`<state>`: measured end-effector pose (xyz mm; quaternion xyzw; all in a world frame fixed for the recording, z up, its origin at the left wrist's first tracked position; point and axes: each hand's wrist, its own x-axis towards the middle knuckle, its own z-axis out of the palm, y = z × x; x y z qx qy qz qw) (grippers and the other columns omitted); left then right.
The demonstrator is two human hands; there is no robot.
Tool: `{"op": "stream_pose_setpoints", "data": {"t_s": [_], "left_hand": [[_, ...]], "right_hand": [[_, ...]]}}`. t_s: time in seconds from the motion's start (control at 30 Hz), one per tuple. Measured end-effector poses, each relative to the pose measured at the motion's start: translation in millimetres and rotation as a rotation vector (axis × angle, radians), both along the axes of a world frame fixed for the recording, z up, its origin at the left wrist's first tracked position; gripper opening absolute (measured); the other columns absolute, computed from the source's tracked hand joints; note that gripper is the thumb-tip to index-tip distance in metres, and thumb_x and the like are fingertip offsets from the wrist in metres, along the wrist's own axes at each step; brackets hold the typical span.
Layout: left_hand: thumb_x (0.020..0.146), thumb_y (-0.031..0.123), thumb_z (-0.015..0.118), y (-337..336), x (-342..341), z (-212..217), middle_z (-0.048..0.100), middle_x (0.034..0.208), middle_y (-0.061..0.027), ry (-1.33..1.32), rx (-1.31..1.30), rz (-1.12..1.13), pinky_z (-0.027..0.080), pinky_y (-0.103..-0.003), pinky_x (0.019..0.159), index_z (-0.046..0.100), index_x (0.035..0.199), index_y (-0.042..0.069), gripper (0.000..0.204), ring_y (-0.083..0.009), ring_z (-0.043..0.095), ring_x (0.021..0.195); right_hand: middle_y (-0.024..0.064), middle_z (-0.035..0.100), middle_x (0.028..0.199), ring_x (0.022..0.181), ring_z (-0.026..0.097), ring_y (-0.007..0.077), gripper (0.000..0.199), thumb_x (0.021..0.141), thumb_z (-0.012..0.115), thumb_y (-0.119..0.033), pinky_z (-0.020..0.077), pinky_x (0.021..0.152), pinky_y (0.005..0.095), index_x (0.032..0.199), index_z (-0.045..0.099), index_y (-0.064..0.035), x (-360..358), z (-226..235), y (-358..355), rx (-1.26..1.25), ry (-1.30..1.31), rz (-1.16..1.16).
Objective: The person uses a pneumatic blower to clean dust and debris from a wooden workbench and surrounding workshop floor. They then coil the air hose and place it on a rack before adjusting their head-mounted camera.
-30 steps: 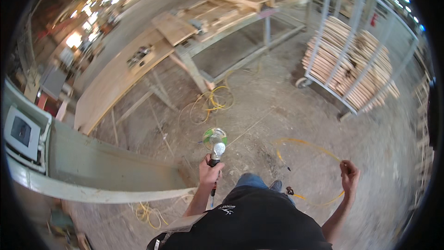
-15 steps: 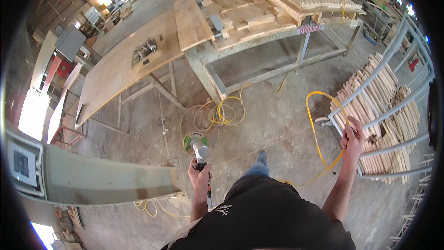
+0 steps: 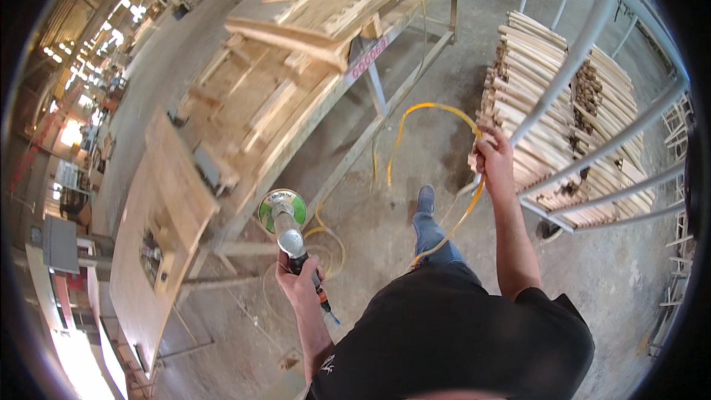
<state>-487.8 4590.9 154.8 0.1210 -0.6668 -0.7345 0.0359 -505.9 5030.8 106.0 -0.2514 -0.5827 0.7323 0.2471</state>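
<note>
My left hand (image 3: 300,279) is wrapped round the black handle of an air-powered disc sander (image 3: 289,235), held up in front of my left side. Its metal head carries a round disc (image 3: 282,210) with a green and white face, and a thin blue line leaves the handle's lower end. Out to the right, my right hand (image 3: 494,154) is closed on a yellow air hose (image 3: 427,106). From that grip one stretch loops up and over to the left, while another hangs down toward my leg.
Ahead stands a long metal-framed workbench (image 3: 342,89) with wooden frames and strips on it. A plywood table (image 3: 133,270) lies to the left. On the right, grey rails (image 3: 570,63) enclose stacked wooden sticks (image 3: 511,92). More hose (image 3: 335,252) coils on the floor beside the bench.
My view has turned to the right, and I have stepped closer to the bench. The sander has risen along with my left hand. Both hands keep their grips.
</note>
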Motion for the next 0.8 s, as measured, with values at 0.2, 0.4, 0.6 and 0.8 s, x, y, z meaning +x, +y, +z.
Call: {"op": "stream_pose_setpoints", "data": {"t_s": [0.2, 0.4, 0.6, 0.8], "left_hand": [[0.078, -0.003, 0.071, 112.3, -161.1, -1.9, 0.059, 0.078, -0.0045, -0.001, -0.044, -0.063, 0.043, -0.028, 0.044, 0.056, 0.115, -0.003, 0.04, -0.0126, 0.055, 0.051], [0.078, -0.002, 0.072, 199.6, -286.9, 21.0, 0.058, 0.08, -0.0046, -0.052, -0.094, -0.069, 0.045, -0.028, 0.044, 0.056, 0.113, -0.002, 0.038, -0.0131, 0.055, 0.051], [0.081, 0.002, 0.071, 267.7, -418.8, 38.0, 0.056, 0.078, -0.0041, -0.1, -0.02, -0.198, 0.043, -0.028, 0.042, 0.053, 0.104, 0.002, 0.029, -0.0136, 0.055, 0.049], [0.085, 0.01, 0.073, 338.4, -564.1, 48.0, 0.057, 0.072, -0.0035, -0.112, -0.026, -0.259, 0.042, -0.027, 0.041, 0.051, 0.103, 0.006, 0.028, -0.0128, 0.057, 0.049]], "right_hand": [[0.0039, 0.062, 0.078, 0.053, 0.048, 0.0067, 0.035, 0.096, 0.061, -0.007, 0.0329, 0.043, 0.0234, 0.13, 0.06, -0.0043, -149.1, -24.0, 113.7, -0.197, 0.081, -0.135], [0.0052, 0.061, 0.081, 0.05, 0.043, 0.0058, 0.037, 0.096, 0.061, -0.007, 0.0313, 0.042, 0.0221, 0.132, 0.057, -0.0054, -257.6, 48.0, 201.3, -0.194, 0.127, -0.085], [0.0068, 0.063, 0.083, 0.048, 0.043, 0.0049, 0.04, 0.097, 0.061, -0.008, 0.0305, 0.041, 0.0205, 0.136, 0.054, -0.0032, -309.7, 57.9, 275.2, -0.108, 0.138, -0.234], [0.005, 0.061, 0.083, 0.048, 0.04, 0.003, 0.038, 0.097, 0.059, -0.006, 0.0256, 0.038, 0.0202, 0.134, 0.056, 0.0004, -372.3, 21.8, 377.3, -0.073, 0.043, -0.33]]}}
